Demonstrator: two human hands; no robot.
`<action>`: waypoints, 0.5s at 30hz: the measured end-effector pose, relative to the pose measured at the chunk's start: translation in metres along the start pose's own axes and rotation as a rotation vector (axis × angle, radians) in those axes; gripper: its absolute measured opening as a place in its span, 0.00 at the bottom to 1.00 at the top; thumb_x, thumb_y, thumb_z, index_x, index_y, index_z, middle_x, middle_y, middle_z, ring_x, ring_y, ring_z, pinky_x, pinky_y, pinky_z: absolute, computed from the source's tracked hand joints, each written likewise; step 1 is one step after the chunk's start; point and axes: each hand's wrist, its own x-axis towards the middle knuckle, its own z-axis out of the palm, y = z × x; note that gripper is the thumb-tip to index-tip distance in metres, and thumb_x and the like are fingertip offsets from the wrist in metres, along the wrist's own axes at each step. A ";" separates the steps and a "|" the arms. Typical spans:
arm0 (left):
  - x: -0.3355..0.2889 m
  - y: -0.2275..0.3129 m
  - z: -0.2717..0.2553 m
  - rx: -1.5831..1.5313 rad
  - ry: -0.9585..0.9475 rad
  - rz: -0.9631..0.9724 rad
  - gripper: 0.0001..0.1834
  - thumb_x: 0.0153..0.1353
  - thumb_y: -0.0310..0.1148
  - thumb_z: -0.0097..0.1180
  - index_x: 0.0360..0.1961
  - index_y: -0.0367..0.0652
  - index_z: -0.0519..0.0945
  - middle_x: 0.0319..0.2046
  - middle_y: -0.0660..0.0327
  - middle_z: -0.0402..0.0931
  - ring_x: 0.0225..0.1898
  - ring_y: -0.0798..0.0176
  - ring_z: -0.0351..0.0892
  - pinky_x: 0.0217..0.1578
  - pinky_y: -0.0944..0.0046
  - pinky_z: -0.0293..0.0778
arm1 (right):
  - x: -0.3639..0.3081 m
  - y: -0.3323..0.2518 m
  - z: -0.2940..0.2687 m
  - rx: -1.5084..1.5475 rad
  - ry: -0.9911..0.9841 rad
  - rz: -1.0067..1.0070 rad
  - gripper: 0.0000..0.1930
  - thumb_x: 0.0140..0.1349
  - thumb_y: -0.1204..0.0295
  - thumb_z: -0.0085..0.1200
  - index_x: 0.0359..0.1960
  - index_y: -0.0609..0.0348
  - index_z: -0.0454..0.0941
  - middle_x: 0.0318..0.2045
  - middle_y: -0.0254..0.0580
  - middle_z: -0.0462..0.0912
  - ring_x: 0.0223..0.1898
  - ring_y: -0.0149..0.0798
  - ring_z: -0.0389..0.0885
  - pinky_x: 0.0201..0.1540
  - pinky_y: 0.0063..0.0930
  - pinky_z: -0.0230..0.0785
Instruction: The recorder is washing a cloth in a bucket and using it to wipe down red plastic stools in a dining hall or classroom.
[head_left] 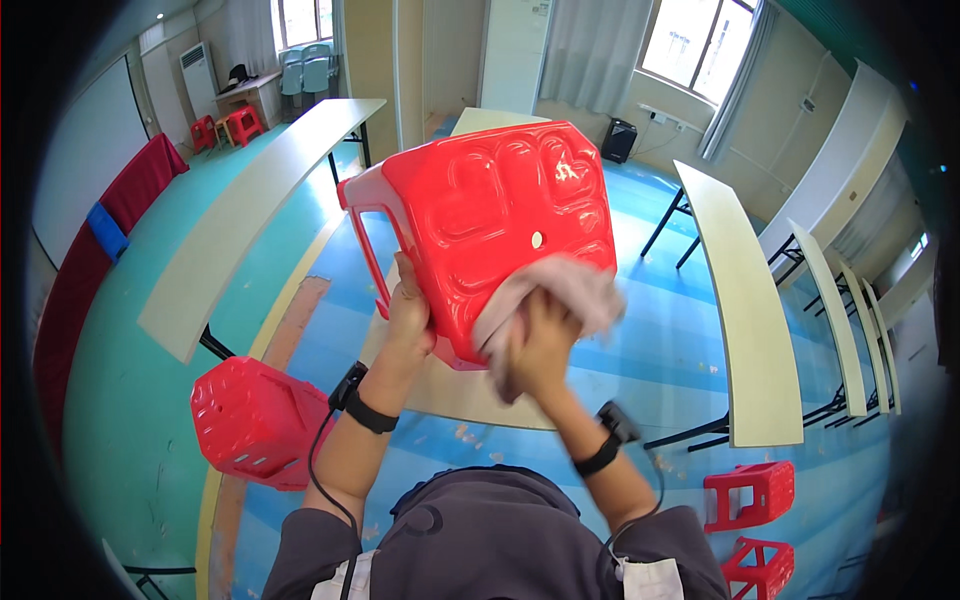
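A red plastic stool (480, 200) is held up in front of me, tilted so its moulded seat with a small central hole faces me. My left hand (408, 312) grips the stool by its lower left side, thumb up along the edge. Against the lower right part of the seat, my right hand (545, 340) presses a pale pinkish cloth (570, 285), its fingers closed on it. The cloth and that hand are slightly smeared by motion. Behind the stool stands a cream-topped table (470, 395), mostly hidden by it.
To my lower left stands another red stool (250, 415). Two red stools (750, 495) are on the floor at the lower right. Long tables flank me at left (255, 210) and right (740, 310). A black speaker (619, 140) sits by the far wall.
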 end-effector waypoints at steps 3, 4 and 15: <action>-0.004 0.001 0.007 -0.002 -0.038 -0.005 0.43 0.58 0.66 0.40 0.61 0.40 0.61 0.55 0.54 0.70 0.53 0.60 0.74 0.53 0.58 0.73 | 0.005 -0.015 -0.016 0.086 -0.037 0.009 0.23 0.54 0.69 0.51 0.52 0.64 0.73 0.53 0.62 0.71 0.59 0.63 0.63 0.64 0.53 0.46; -0.008 0.004 0.011 0.002 -0.037 -0.010 0.43 0.58 0.66 0.40 0.61 0.40 0.61 0.55 0.54 0.70 0.53 0.60 0.74 0.53 0.58 0.73 | 0.021 -0.003 -0.021 0.076 -0.028 0.029 0.22 0.55 0.68 0.51 0.51 0.63 0.74 0.52 0.60 0.73 0.57 0.61 0.67 0.62 0.50 0.52; -0.007 -0.013 0.014 -0.005 -0.116 0.016 0.38 0.60 0.63 0.39 0.60 0.44 0.65 0.54 0.59 0.71 0.54 0.63 0.72 0.54 0.58 0.71 | -0.003 0.061 0.015 -0.094 0.087 0.112 0.24 0.57 0.68 0.43 0.56 0.63 0.68 0.62 0.61 0.58 0.63 0.67 0.52 0.63 0.61 0.39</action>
